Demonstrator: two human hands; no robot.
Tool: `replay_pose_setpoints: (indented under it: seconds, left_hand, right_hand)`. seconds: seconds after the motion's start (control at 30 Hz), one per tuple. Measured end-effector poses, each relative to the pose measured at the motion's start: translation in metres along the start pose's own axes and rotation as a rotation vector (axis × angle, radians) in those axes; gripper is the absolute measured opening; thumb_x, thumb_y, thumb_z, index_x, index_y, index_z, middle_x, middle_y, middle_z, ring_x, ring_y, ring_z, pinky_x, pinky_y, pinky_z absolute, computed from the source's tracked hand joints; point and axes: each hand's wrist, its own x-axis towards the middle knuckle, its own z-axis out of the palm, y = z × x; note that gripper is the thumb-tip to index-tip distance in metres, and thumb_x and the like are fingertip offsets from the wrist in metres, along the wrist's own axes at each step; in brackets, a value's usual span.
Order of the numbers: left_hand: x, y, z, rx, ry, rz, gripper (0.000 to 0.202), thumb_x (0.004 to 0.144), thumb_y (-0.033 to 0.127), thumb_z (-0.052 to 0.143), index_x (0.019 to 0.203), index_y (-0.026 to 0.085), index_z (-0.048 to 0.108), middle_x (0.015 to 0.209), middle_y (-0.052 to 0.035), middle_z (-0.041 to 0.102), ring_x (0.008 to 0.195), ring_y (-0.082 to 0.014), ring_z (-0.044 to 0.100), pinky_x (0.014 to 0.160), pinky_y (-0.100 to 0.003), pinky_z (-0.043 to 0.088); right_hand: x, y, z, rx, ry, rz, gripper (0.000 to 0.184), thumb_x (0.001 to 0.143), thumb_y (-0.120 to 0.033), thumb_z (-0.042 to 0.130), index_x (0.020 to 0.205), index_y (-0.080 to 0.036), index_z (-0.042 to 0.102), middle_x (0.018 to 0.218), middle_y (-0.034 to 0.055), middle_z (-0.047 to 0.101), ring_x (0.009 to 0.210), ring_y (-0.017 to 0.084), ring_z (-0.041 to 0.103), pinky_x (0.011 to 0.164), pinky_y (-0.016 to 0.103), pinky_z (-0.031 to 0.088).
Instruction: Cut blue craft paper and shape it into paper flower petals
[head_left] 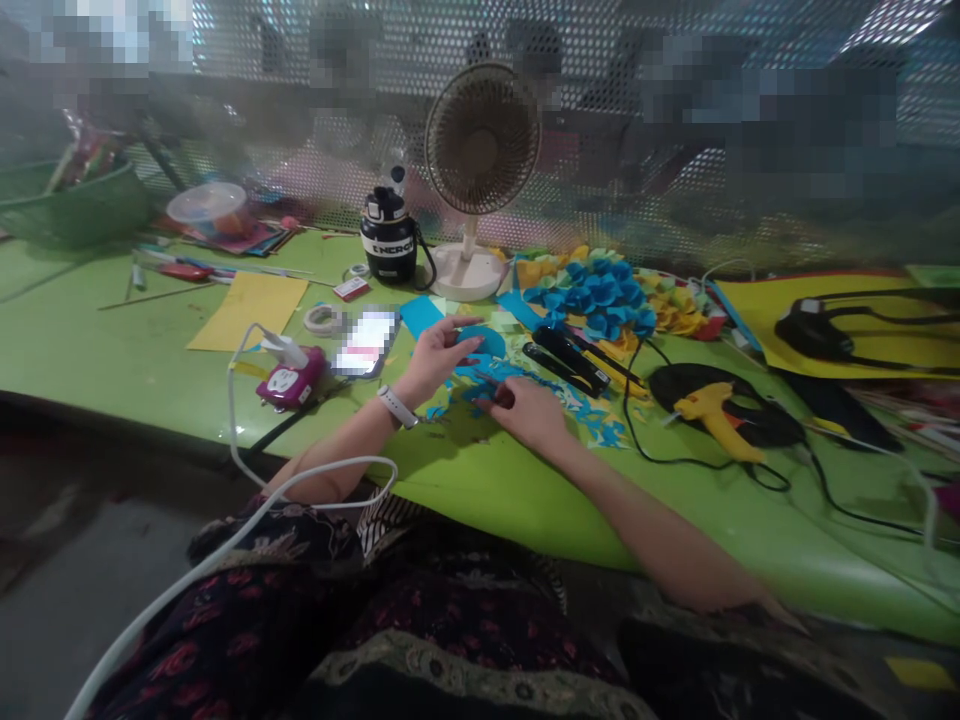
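Observation:
My left hand (pixel 439 360), with a white band on its wrist, pinches a rounded piece of blue paper (pixel 486 343) between thumb and fingers. Just right of and below it, my right hand (pixel 531 412) is closed around what look like small scissors (pixel 487 377), their blades pointing left towards the paper; the handles are mostly hidden by the fingers. Blue and yellow paper scraps (pixel 592 415) lie under and beside both hands. A flat strip of blue paper (pixel 421 318) rests behind my left hand. To the right lies a black stapler (pixel 566 362).
A phone (pixel 366 342), tape roll (pixel 324 319) and purple socket adapter (pixel 291 380) sit left. A white cable loops across my left forearm. Behind stand a black bottle (pixel 390 240) and fan (pixel 482 140). Blue paper flowers (pixel 592 290) and a yellow glue gun (pixel 720 418) are right.

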Motion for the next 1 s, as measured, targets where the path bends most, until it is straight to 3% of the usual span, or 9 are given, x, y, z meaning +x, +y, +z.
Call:
replay_pose_setpoints:
  seconds: [0.1, 0.27, 0.4, 0.57, 0.73, 0.87, 1.0]
  left_hand:
    - [0.001, -0.002, 0.0, -0.001, -0.004, -0.004, 0.031, 0.079, 0.017, 0.075, 0.109, 0.016, 0.068, 0.08, 0.0, 0.069, 0.073, -0.01, 0.066, 0.066, -0.022, 0.059]
    - [0.003, -0.003, -0.001, -0.012, 0.005, -0.026, 0.029, 0.081, 0.014, 0.072, 0.11, 0.016, 0.067, 0.075, 0.0024, 0.066, 0.068, -0.0078, 0.064, 0.065, -0.021, 0.059]
    - [0.004, -0.004, -0.002, -0.032, -0.004, -0.061, 0.03, 0.083, 0.012, 0.07, 0.112, 0.016, 0.065, 0.077, 0.0017, 0.067, 0.07, -0.0097, 0.068, 0.065, -0.022, 0.059]
    - [0.003, -0.005, -0.002, -0.033, -0.033, -0.086, 0.031, 0.082, 0.013, 0.072, 0.112, 0.016, 0.065, 0.077, 0.0014, 0.068, 0.072, -0.011, 0.069, 0.067, -0.023, 0.06]
    - [0.003, -0.004, -0.002, -0.022, -0.029, -0.07, 0.029, 0.083, 0.013, 0.07, 0.111, 0.016, 0.065, 0.081, 0.0009, 0.068, 0.071, -0.0098, 0.068, 0.066, -0.023, 0.059]
    - [0.002, -0.003, -0.001, -0.014, -0.032, -0.073, 0.029, 0.083, 0.013, 0.07, 0.111, 0.016, 0.065, 0.075, 0.0026, 0.066, 0.069, -0.0085, 0.066, 0.065, -0.02, 0.058]
    - [0.003, -0.005, -0.001, -0.01, -0.027, -0.063, 0.03, 0.082, 0.014, 0.072, 0.111, 0.016, 0.066, 0.075, 0.0031, 0.064, 0.068, -0.0089, 0.066, 0.067, -0.023, 0.058]
  right_hand:
    - [0.0, 0.0, 0.004, -0.005, 0.005, -0.051, 0.021, 0.088, -0.042, 0.066, 0.082, -0.022, 0.066, 0.09, 0.0071, 0.072, 0.078, 0.022, 0.062, 0.06, 0.03, 0.034]
    - [0.001, 0.006, 0.002, 0.182, 0.057, -0.092, 0.015, 0.086, -0.033, 0.065, 0.076, -0.022, 0.064, 0.082, 0.0039, 0.07, 0.072, 0.018, 0.06, 0.063, 0.029, 0.037]
    - [-0.002, 0.013, -0.006, 0.316, 0.119, -0.156, 0.017, 0.083, -0.035, 0.065, 0.074, -0.021, 0.061, 0.078, 0.0031, 0.068, 0.068, 0.017, 0.058, 0.066, 0.029, 0.04]
    - [-0.005, 0.02, -0.012, 0.42, 0.094, -0.115, 0.018, 0.081, -0.037, 0.065, 0.073, -0.022, 0.06, 0.068, 0.0009, 0.065, 0.061, 0.016, 0.056, 0.062, 0.029, 0.041]
    - [-0.002, 0.017, -0.008, 0.205, 0.085, -0.049, 0.024, 0.082, -0.044, 0.068, 0.079, -0.021, 0.063, 0.082, 0.0052, 0.068, 0.069, 0.019, 0.058, 0.063, 0.031, 0.04]
    - [0.0, 0.01, 0.003, -0.071, 0.117, -0.149, 0.026, 0.084, -0.046, 0.07, 0.082, -0.02, 0.065, 0.095, 0.0113, 0.067, 0.09, 0.027, 0.059, 0.074, 0.037, 0.041]
    - [0.0, 0.009, 0.01, -0.074, 0.124, -0.197, 0.017, 0.086, -0.036, 0.069, 0.084, -0.02, 0.066, 0.099, 0.0111, 0.066, 0.097, 0.028, 0.059, 0.081, 0.038, 0.04]
